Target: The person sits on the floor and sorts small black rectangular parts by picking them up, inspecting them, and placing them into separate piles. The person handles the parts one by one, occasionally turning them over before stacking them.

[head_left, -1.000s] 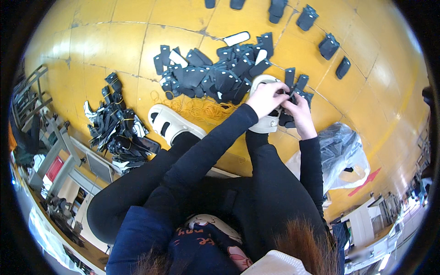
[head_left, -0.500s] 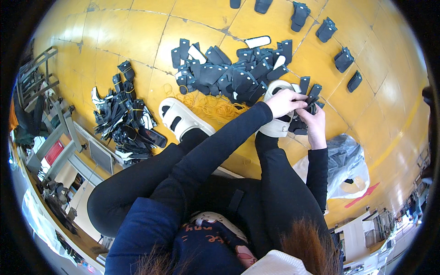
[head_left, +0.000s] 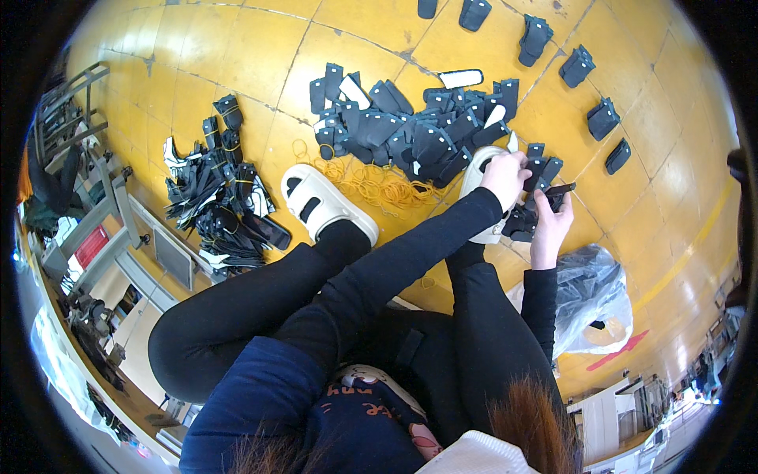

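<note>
My left hand (head_left: 505, 180) is closed, fingertips together, beside the right sandal (head_left: 474, 175). A small pale piece (head_left: 513, 142) sticks up just beyond its fingers; whether they hold it I cannot make out. In my right hand (head_left: 551, 229), thumb and fingers grip a flat dark piece (head_left: 562, 189). Between and beneath the hands lie more dark flat pieces (head_left: 521, 225), partly hidden by the fingers. To the left spreads a big heap of dark pieces (head_left: 379, 130), some showing white backs. Loose yellow elastic bands (head_left: 379, 186) are piled below that heap.
Bundles of black-and-white pieces tied with bands (head_left: 217, 205) lie at the left, with a phone (head_left: 272, 231) next to them. Small dark stacks (head_left: 604, 118) form a curve at the far right. A clear plastic bag (head_left: 592, 300) lies near my right forearm; a metal frame (head_left: 118, 229) stands left.
My hands have come apart: they met over a dark piece before. The left is now beside the sandal, while the right keeps a dark piece. The view has shifted slightly.
</note>
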Available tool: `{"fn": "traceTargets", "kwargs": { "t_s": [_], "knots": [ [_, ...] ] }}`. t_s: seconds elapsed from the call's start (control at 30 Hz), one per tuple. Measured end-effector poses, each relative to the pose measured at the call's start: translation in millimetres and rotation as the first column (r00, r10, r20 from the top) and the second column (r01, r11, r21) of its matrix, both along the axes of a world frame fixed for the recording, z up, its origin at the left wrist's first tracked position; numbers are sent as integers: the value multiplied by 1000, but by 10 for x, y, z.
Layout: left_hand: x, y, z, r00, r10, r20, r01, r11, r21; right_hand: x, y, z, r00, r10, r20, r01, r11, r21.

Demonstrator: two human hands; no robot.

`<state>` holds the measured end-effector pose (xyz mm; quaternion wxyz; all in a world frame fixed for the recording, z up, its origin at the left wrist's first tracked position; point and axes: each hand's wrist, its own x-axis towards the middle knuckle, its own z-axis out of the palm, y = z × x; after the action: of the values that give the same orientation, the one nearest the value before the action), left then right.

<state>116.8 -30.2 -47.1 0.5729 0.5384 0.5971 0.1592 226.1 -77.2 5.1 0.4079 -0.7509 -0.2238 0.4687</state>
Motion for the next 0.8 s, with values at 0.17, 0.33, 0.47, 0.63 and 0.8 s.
{"fn": "traceTargets", "kwargs": {
  "t_s": [0.17,0.33,0.47,0.63,0.8],
  "knots": [
    [92,-80,132,989,55,-139,8,911,412,246,-56,-142,981,158,112,-156,987,-33],
    [-127,82,415,988,14,156,-37,988,147,201,-6,-87,841,371,394,-321,928,-187],
    [-184,100,300,893,112,435,-11,973,-229,110,56,-17,737,426,524,-422,897,-134],
    [-294,226,321,899,156,409,-7,939,-343,112,35,-30,701,467,539,-503,860,-89],
    [-282,262,251,788,419,451,-63,784,-617,19,71,114,718,447,534,-547,836,36]
  ]
}}
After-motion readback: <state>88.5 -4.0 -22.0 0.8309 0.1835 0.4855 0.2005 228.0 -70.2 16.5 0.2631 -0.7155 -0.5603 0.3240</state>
